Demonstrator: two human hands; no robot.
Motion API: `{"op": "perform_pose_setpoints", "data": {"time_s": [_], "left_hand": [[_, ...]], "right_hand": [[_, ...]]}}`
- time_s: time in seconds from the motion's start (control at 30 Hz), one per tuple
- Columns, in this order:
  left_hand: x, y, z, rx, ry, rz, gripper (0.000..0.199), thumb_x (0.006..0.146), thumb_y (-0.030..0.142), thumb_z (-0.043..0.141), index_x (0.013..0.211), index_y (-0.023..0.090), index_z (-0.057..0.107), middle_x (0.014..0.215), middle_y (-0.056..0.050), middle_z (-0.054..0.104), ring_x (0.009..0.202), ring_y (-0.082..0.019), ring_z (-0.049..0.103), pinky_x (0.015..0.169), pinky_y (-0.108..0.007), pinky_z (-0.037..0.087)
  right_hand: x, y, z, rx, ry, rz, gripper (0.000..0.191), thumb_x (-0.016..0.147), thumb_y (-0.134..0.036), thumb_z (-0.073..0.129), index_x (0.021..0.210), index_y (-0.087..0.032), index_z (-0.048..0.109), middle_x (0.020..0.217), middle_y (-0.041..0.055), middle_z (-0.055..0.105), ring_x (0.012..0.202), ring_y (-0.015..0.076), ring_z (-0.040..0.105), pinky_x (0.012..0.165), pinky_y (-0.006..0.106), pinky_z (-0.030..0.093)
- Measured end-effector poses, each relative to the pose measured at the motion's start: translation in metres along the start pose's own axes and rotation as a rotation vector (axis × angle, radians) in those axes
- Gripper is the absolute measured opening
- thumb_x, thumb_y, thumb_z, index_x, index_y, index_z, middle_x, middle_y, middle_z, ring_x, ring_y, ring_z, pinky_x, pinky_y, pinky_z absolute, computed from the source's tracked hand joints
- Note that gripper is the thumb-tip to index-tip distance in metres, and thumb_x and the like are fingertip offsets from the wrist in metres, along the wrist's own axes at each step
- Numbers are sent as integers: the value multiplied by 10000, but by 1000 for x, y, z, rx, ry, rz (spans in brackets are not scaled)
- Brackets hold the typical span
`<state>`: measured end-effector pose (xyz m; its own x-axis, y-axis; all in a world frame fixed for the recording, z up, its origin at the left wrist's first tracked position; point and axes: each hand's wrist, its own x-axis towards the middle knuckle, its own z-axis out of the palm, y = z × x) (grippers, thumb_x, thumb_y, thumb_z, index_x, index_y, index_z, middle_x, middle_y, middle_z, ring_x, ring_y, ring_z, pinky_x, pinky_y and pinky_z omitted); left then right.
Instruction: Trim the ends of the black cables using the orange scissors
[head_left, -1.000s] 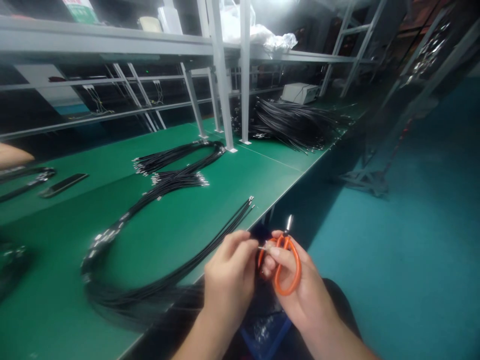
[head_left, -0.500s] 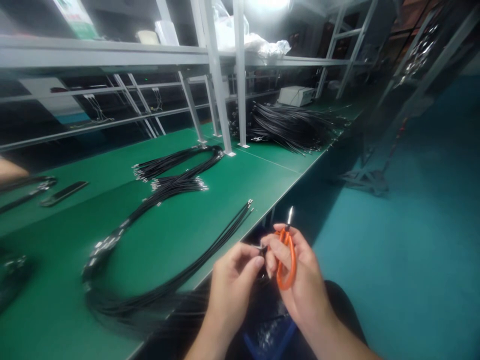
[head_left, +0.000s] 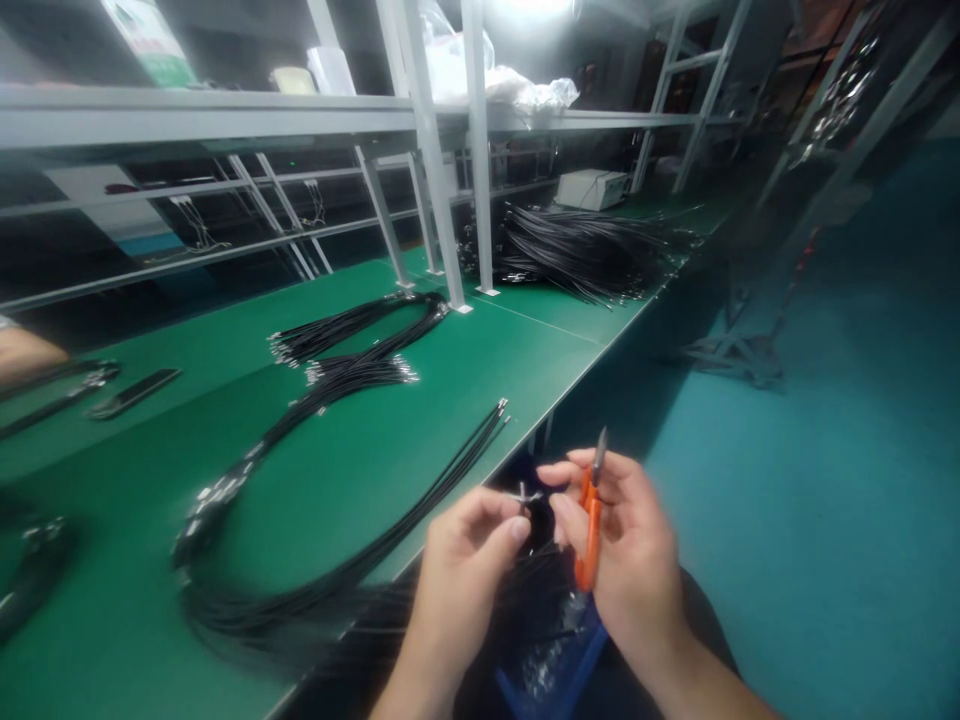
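My left hand [head_left: 466, 565] is closed in a pinch on the end of a black cable [head_left: 527, 498], where small pale strands stick out sideways. In my right hand [head_left: 639, 535] lies a pair of orange-handled scissors [head_left: 591, 540], its short metal blades pointing up and away from the cable end. The right thumb and forefinger are apart, a little to the right of the cable end. Beside my left hand a bundle of black cables [head_left: 375, 560] curves across the green table and hangs past its edge.
The green table [head_left: 525, 365] bears another large pile of black cables [head_left: 585, 245] behind the shelf posts [head_left: 478, 150]. A phone-like dark object [head_left: 135, 392] lies at left, near another person's arm [head_left: 26, 355]. Below my hands is a blue container [head_left: 559, 670] with clear scraps.
My right hand has drawn back to the right from the cable end, and its fingers have spread. The scissors have turned with it. My left hand stays nearly in place.
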<state>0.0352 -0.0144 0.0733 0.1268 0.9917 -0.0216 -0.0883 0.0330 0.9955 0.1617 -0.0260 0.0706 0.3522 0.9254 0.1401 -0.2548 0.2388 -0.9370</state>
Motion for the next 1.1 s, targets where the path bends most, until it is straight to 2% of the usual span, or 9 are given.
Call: {"op": "perform_pose_setpoints", "data": {"time_s": [0.07,0.2,0.3,0.5,0.63,0.77,0.93,1.0,1.1], "left_hand": [[-1,1,0,6,-6,-8,98,753,232,703,717,155,654,670,13,643,550,-87,507,529,-185,386],[-1,1,1,7,-10,0,102,754,235,699,718,149,658,677,6,642,562,-92,509,533,-188,394],[-2,1,1,-8,-5,0,98,753,226,699,715,148,654,670,7,636,567,-92,512,533,-185,397],[-5,0,3,-37,1,-3,87,755,212,692,711,148,654,662,6,628,568,-95,512,550,-190,411],[-4,-1,3,-97,76,-21,96,717,216,714,690,145,655,654,-2,624,553,-92,497,509,-180,397],[2,1,0,-135,131,-18,89,696,207,721,678,145,660,654,-5,631,537,-82,492,497,-170,400],[5,-1,-1,-103,160,27,51,700,180,718,694,147,679,677,-5,651,533,-79,511,521,-179,432],[4,-4,-1,-87,164,57,31,719,171,711,716,157,684,692,0,656,565,-84,533,542,-178,445],[2,-8,-1,-62,155,102,21,746,162,700,743,173,682,724,7,659,611,-91,559,562,-177,458]], "right_hand": [[0,-2,-3,-118,-54,-98,285,744,-139,701,981,-264,605,971,33,699,594,124,567,558,259,489],[1,0,-3,-312,-160,-192,244,765,-129,682,949,-274,614,898,19,719,694,159,641,586,259,502],[-1,5,-2,-379,-137,-256,242,770,-127,676,941,-280,600,850,6,722,759,181,677,605,260,519],[-5,14,-1,-453,-89,-316,320,724,-86,692,957,-290,610,846,1,727,737,187,694,615,269,539],[-7,17,-9,-436,-7,-329,393,682,-48,698,974,-305,649,859,-1,728,740,186,688,663,273,540],[-14,9,-18,-346,-22,-119,370,652,-108,738,973,-281,674,859,29,720,724,199,679,674,285,546],[-28,-4,-21,-104,-225,279,317,620,-112,732,909,-228,674,704,24,669,656,183,639,576,257,513],[-29,-6,-19,-34,-292,419,259,614,-116,739,853,-199,681,627,18,647,538,138,577,477,217,453],[-27,-8,-16,19,-321,598,223,646,-172,747,840,-190,639,583,4,641,352,49,408,333,160,296]]}}
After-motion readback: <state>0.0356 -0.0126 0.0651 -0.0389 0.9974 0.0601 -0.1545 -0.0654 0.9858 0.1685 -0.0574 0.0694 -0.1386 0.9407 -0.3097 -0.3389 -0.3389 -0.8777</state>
